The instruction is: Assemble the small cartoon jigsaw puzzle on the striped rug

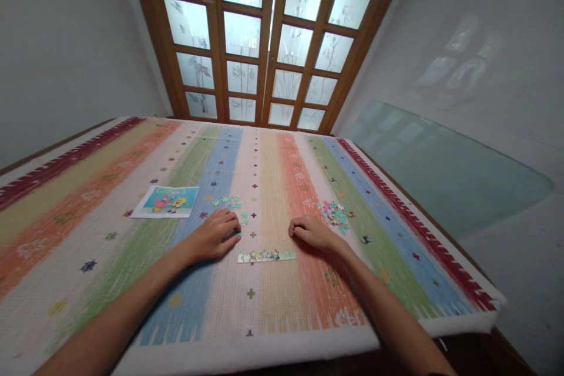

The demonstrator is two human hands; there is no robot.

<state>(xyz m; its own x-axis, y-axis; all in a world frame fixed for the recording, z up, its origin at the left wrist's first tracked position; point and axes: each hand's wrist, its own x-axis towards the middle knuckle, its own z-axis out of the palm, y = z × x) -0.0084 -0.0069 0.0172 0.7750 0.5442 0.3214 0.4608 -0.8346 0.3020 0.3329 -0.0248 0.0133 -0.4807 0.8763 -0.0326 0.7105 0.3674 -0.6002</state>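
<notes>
Puzzle strip [267, 257]: lying on striped cloth [229, 305]. Left hand [218, 234]: pinching a teal piece [238, 234] beyond strip's left end. Right hand [311, 231]: resting curled beyond strip's right end; cannot tell whether holding anything.

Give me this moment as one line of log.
left hand: at teal piece; right hand: beside pile; strip: joined; picture: lying flat
</notes>
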